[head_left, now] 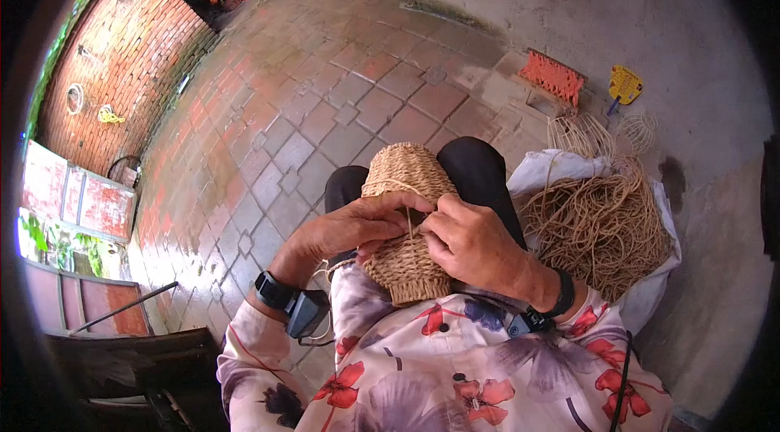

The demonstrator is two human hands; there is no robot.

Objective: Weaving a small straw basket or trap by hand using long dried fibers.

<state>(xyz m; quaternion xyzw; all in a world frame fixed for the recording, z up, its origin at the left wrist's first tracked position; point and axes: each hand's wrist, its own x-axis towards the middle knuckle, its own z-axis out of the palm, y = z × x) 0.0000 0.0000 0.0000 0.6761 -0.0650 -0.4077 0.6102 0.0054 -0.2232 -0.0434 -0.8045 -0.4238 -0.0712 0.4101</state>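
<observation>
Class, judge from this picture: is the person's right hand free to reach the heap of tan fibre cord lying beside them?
Probably yes. The heap of tan fibre cord lies uncovered on white cloth at the person's right, with nothing between. But the right hand is busy pinching a strand on the woven straw basket.

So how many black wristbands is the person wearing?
2. One wristband is on the left wrist, with a small dark box hanging from it; the other wristband is on the right wrist, beside the pile of straw cord.
</observation>
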